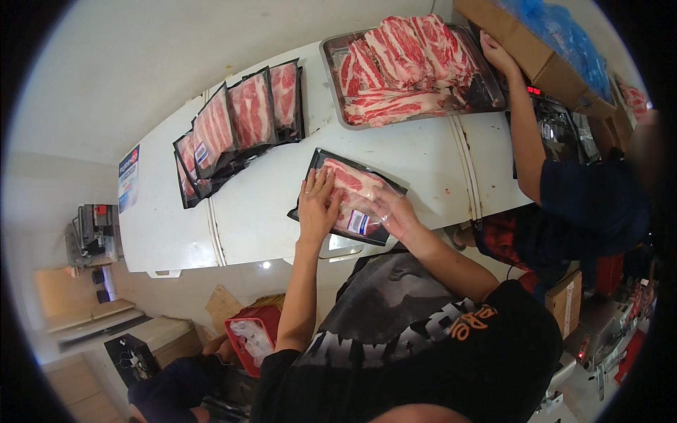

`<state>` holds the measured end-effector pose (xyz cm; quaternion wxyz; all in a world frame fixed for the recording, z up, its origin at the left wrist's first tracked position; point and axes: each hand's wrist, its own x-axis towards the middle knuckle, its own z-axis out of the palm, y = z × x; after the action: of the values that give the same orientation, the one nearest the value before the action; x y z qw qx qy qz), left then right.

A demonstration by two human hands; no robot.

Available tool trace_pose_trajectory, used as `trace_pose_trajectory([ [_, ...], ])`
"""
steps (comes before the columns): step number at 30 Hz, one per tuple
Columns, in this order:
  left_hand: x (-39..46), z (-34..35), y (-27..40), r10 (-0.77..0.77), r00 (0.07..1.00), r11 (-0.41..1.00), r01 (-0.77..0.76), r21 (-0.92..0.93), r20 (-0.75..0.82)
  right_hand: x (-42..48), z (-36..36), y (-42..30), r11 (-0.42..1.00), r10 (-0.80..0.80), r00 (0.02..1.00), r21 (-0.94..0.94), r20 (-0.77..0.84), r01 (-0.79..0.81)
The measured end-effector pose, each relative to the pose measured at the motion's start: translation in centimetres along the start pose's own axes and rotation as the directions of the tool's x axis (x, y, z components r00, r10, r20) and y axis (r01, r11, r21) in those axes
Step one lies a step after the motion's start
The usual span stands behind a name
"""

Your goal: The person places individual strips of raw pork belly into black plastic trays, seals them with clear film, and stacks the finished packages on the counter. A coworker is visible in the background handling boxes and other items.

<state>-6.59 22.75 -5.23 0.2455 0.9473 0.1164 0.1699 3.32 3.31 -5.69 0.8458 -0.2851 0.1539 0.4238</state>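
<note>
In front of me a clear-topped black vacuum pouch of sliced, marbled raw meat [353,182] lies tilted on the white chest freezer lid. A printed label [358,222] is stuck near its lower edge. My left hand [319,198] rests flat on the pouch's left part, fingers pointing away from me. My right hand [394,211] lies over the right edge, its fingers spread on the clear film. The palms hide some of the meat. Up and to the left, several similar filled meat packs [251,108] overlap in a row.
A metal tray [338,117] heaped with raw meat strips [412,58] stands at the back. On the right, another person's arm [523,121] reaches to a cardboard box [550,69] with blue plastic, beside a red lit display [533,90]. Lower left, another person is near a red crate [254,338].
</note>
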Motion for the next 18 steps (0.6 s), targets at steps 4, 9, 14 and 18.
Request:
trace_pose_trajectory([
  [4,0.0,0.1,-0.1,-0.006,1.000,1.000,0.006,0.020,-0.002,-1.1,-1.8,-0.8,0.964,-0.071,0.988,-0.246,0.140,0.104],
  [9,-0.2,0.1,-0.1,-0.016,0.999,1.000,0.016,-0.027,-0.028,-4.1,-5.0,-2.1,-0.181,-0.236,0.607,-0.648,0.759,0.740],
  [14,0.1,-0.3,0.5,-0.042,0.999,0.994,0.039,-0.098,-0.032,-3.3,-2.8,-2.7,-0.529,0.142,0.582,-0.435,0.800,0.728],
  [18,-0.2,0.4,-0.5,-0.037,0.998,0.989,0.030,-0.148,-0.042,-2.6,-2.1,-3.1,-0.554,0.087,0.563,-0.430,0.822,0.713],
])
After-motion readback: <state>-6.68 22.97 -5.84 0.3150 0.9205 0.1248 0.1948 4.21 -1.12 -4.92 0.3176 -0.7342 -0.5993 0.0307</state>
